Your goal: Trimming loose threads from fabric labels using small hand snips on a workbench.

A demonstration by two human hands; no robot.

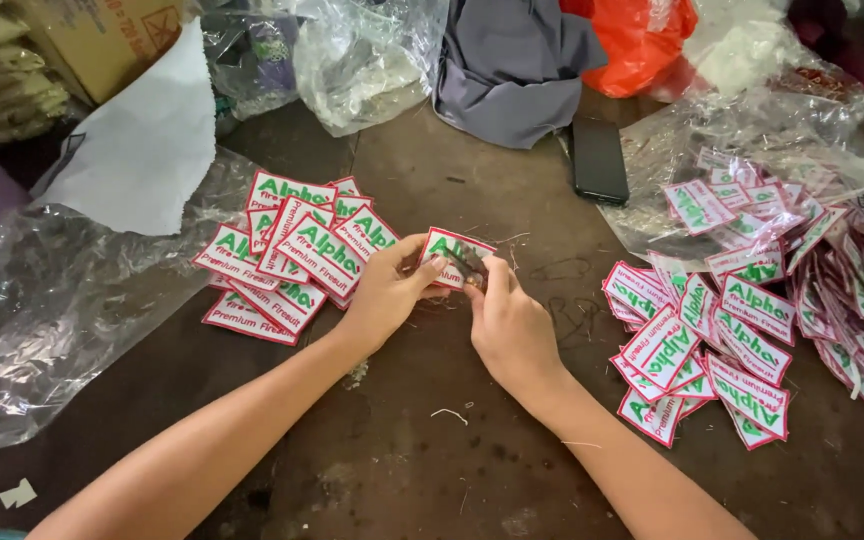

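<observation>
Holding: a person's left hand (389, 290) pinches one white embroidered patch (449, 250) with a red border and green lettering, thumb on its face, so it stays flat and raised off the table.
Working hand: the right hand (510, 322) closes its fingers on a small dark tool (472, 268), likely thread snips, its tip at the patch's right edge, just beyond the fingertips.
Left of the fingers: a loose, overlapping pile of patches (287, 255) sits within easy reach.
Right of the fingers: another heap of patches (712, 345) spills from clear plastic bags (752, 130).
Under the hands: thread scraps (449, 413) dot the brown table (402, 460).
Beyond the fingers: a black phone (599, 160) lies beside grey cloth (512, 60).
</observation>
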